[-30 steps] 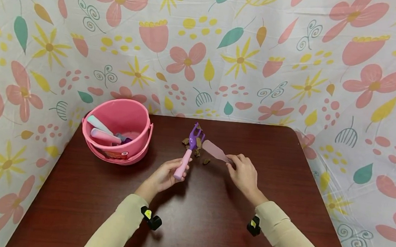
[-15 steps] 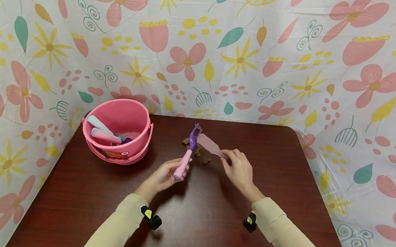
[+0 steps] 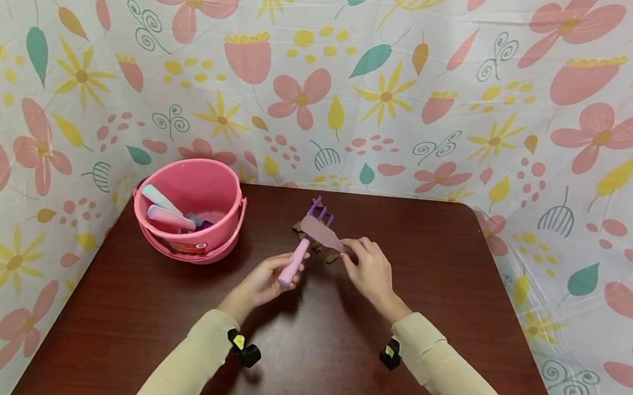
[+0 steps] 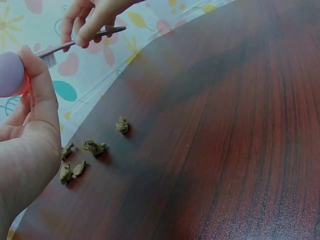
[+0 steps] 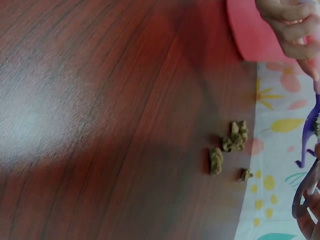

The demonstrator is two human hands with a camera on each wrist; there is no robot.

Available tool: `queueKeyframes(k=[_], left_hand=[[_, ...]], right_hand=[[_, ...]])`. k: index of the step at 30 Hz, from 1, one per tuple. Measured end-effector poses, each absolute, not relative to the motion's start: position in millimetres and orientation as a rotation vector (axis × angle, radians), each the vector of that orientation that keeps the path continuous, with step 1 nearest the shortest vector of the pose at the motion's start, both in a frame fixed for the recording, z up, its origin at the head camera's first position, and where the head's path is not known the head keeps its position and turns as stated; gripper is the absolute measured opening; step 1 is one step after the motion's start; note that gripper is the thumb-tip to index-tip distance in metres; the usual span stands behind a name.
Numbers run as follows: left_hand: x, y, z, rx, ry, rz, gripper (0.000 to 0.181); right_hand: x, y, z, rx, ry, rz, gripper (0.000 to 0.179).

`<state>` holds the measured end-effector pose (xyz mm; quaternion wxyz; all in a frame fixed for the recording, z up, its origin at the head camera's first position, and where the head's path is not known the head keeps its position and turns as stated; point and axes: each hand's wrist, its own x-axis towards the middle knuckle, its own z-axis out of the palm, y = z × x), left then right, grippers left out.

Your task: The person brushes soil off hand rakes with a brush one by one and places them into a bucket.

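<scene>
My left hand (image 3: 267, 278) grips the pink handle of a small garden fork (image 3: 293, 264) with purple tines, held above the table. My right hand (image 3: 371, 272) pinches the dark handle of a flat pink brush (image 3: 323, 232). The brush head lies across the fork's neck and hides part of it. Pale bristles (image 4: 50, 60) show under the brush in the left wrist view. Beneath the tools, several brown soil-like clumps (image 4: 94, 147) lie on the table; the right wrist view shows the clumps (image 5: 235, 140) too.
A pink bucket (image 3: 221, 249) stands at the table's back left. Inside it lean tools with pale handles (image 3: 170, 217). The dark wooden table (image 3: 302, 359) ends at a flowered cloth (image 3: 387, 160) hanging behind and at both sides.
My right hand has moved left with the brush, from beside the tines to over the fork's neck. The fork has turned so its tines show more widely. The left hand stays almost in place.
</scene>
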<state>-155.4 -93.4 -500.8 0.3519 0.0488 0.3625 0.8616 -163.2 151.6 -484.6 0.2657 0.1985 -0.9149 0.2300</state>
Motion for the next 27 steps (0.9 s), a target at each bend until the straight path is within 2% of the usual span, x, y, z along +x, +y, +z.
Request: queueKeyframes(k=[27], left_hand=[[-153.4, -101.1, -503.4, 0.150, 0.990, 2.236, 0.030]], right_hand=[[-161.7, 186.0, -499.8, 0.391, -2.553, 0.594, 0.026]])
